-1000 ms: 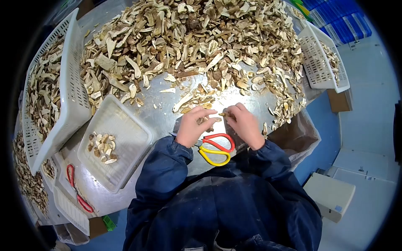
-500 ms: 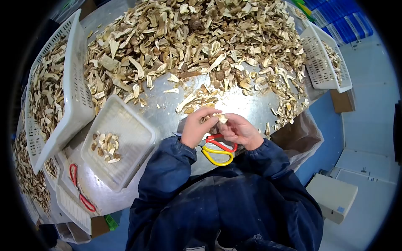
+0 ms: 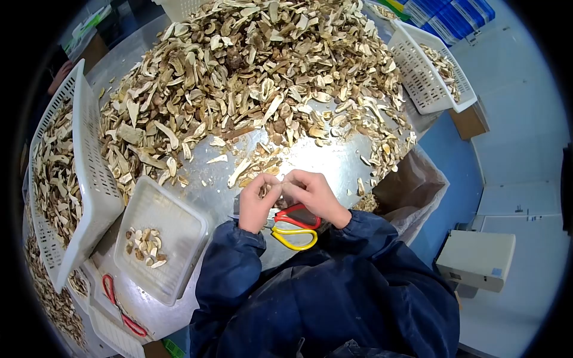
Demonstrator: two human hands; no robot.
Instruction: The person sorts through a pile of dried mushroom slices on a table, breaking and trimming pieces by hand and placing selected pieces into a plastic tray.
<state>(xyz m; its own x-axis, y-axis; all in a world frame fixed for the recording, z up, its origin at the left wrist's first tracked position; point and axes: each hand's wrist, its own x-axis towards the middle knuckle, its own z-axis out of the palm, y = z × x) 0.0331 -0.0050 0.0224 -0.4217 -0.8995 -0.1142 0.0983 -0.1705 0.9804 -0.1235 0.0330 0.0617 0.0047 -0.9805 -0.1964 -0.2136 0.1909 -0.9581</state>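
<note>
My left hand [image 3: 256, 204] and my right hand [image 3: 315, 196] meet fingertip to fingertip over the near part of the metal table. Both are closed in a pinch on a dried mushroom slice, which the fingers now mostly cover. Just below them lies a pair of scissors [image 3: 295, 240] with one red and one yellow handle loop; the hands hide its blades. Beyond the fingers is a loose cluster of mushroom slices [image 3: 261, 162], in front of the large mushroom heap [image 3: 239, 77]. A shallow white tray [image 3: 200, 238] to the left holds a small group of mushroom pieces [image 3: 146, 246].
A tilted white perforated basket [image 3: 95, 179] full of slices stands at left, another basket [image 3: 424, 83] at far right. Red-handled scissors [image 3: 122, 307] lie beside the tray. A lined bag [image 3: 418, 191] hangs open at the table's right edge. A white box [image 3: 477, 258] is at lower right.
The view has shifted, so the table items sit lower and further left. The pale slice seen between my fingers is now mostly covered, and my fingertips have come together.
</note>
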